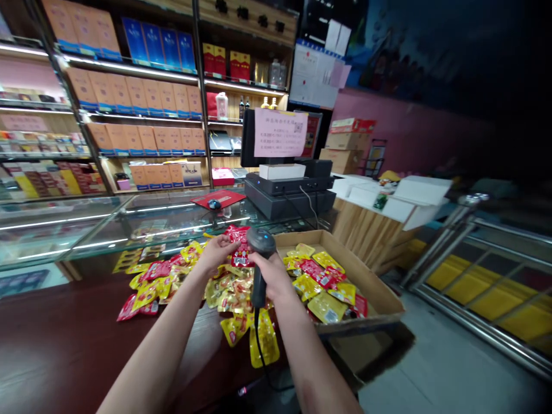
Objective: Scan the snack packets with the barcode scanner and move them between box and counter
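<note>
My left hand [215, 253] pinches the left edge of a red snack packet [239, 253], raised over the dark red counter. In my right hand [275, 279] is a black barcode scanner [259, 287], held upright by its handle, its head beside the packet and overlapping its right side. A black cable runs down from the handle. Beneath both hands lies a heap of yellow, gold and red snack packets [233, 290], partly hidden by my forearms. Right of the scanner, an open cardboard box [366, 276] holds several more yellow and red packets.
Behind the heap runs a glass display counter [129, 213] with a mouse [214, 204] on a red mat. A monitor [248, 138] with a pink notice stands above a black cash drawer [284, 198]. Shelves of boxed goods line the back; a metal railing [474, 287] is at right.
</note>
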{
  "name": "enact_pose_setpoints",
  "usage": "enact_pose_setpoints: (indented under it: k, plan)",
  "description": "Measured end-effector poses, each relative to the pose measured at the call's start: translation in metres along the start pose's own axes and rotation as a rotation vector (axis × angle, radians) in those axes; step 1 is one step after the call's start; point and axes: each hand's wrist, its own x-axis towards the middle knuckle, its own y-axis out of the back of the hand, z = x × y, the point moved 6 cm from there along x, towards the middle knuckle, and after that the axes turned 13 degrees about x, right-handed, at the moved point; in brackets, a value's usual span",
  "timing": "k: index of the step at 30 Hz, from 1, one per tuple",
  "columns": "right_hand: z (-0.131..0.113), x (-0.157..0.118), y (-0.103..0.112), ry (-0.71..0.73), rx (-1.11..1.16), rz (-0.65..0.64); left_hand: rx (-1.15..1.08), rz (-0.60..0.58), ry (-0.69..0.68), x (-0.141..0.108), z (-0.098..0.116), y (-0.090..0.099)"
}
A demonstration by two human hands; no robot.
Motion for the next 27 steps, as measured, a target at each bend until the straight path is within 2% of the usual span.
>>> enact_pose_setpoints:
  k: [2, 4, 10, 12, 15, 17, 19, 23, 27]
  plan:
    - [-0.015, 0.002, 0.017, -0.001, 0.082, 0.048, -0.034, 0.044, -0.008, -0.003, 0.003, -0.022]
    - [-0.031, -0.001, 0.036, 0.021, 0.142, 0.106, -0.053, 0.017, -0.02, -0.005, 0.006, -0.05]
    - [-0.077, -0.014, 0.1, 0.126, 0.229, 0.248, -0.229, -0.395, 0.014, -0.008, 0.026, -0.144]
    - [-0.088, -0.015, 0.121, 0.175, 0.253, 0.313, -0.239, -0.443, 0.049, -0.003, 0.03, -0.167]
    - [-0.095, -0.017, 0.141, 0.208, 0.245, 0.355, -0.161, -0.433, 0.032, 0.007, 0.03, -0.186]
    - [-0.092, -0.021, 0.142, 0.168, 0.234, 0.341, -0.118, -0.432, -0.013, 0.01, 0.028, -0.185]
    - [-0.085, -0.027, 0.134, 0.112, 0.234, 0.309, -0.088, -0.421, -0.031, 0.008, 0.025, -0.172]
    - [-0.058, -0.041, 0.103, 0.002, 0.252, 0.165, -0.026, -0.379, -0.038, -0.007, 0.011, -0.122]
    - [-0.017, -0.053, 0.077, -0.115, 0.194, 0.051, 0.069, -0.313, -0.002, -0.031, -0.018, -0.071]
